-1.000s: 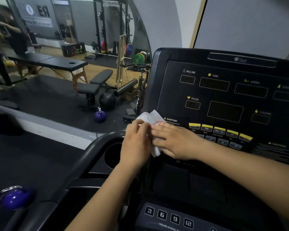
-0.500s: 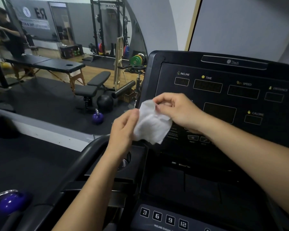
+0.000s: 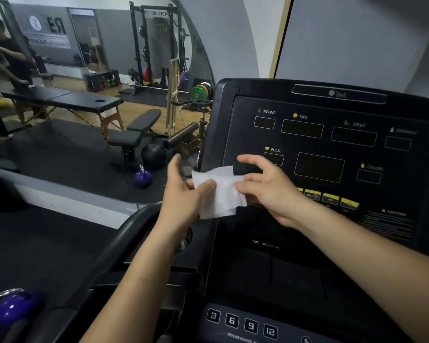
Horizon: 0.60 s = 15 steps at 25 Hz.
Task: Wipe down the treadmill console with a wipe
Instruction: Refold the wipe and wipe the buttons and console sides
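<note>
The black treadmill console (image 3: 332, 149) fills the right half of the view, with dark displays marked INCLINE, TIME, SPEED and PULSE and a row of yellow buttons. A white wipe (image 3: 218, 191) is held in the air just in front of the console's lower left corner. My left hand (image 3: 183, 194) pinches its left edge with the thumb, index finger raised. My right hand (image 3: 265, 186) pinches its right edge, fingers spread above it. The wipe hangs folded between both hands, not touching the panel.
A lower panel with incline keys 3, 6, 9, 12 (image 3: 240, 324) lies near the bottom. The curved black handrail (image 3: 134, 226) runs on the left. A purple kettlebell (image 3: 13, 305) sits at the lower left. A mirror reflects a massage table (image 3: 67, 100), a bench and a rack.
Both hands lifted the wipe off the console's lower left area and hold it in the air. It now hangs a little lower, stretched between the two hands.
</note>
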{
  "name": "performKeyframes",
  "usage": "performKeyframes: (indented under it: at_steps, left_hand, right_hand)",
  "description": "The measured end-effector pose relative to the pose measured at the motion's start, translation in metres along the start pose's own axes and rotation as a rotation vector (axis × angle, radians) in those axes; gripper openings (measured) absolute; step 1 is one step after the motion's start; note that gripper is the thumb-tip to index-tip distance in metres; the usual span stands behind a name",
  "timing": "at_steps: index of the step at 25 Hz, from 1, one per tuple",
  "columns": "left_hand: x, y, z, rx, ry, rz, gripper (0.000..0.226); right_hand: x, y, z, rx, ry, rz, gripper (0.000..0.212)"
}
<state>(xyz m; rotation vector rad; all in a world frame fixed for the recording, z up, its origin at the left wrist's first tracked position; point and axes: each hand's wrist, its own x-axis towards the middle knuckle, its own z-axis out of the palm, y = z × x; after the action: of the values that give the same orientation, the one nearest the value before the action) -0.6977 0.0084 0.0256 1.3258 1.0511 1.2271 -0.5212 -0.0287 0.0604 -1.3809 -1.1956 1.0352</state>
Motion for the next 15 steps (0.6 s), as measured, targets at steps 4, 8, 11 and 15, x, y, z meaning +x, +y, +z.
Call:
performKeyframes:
  at_steps: [4, 8, 11, 15]
  left_hand:
    - [0.0, 0.008, -0.007, 0.42, 0.029, 0.225, 0.028]
    - [0.005, 0.008, -0.007, 0.453, 0.073, 0.346, 0.015]
    - [0.007, -0.001, -0.004, 0.284, -0.046, 0.232, 0.018]
    - [0.019, -0.02, 0.008, 0.347, 0.057, 0.109, 0.015]
  right_hand:
    - [-0.006, -0.011, -0.007, -0.355, 0.093, -0.263, 0.028]
    - [-0.002, -0.022, -0.009, -0.514, 0.197, -0.44, 0.01]
    - [0.013, -0.03, -0.002, -0.512, 0.176, -0.363, 0.01]
    - [0.032, -0.031, 0.012, -1.003, 0.223, -0.613, 0.02]
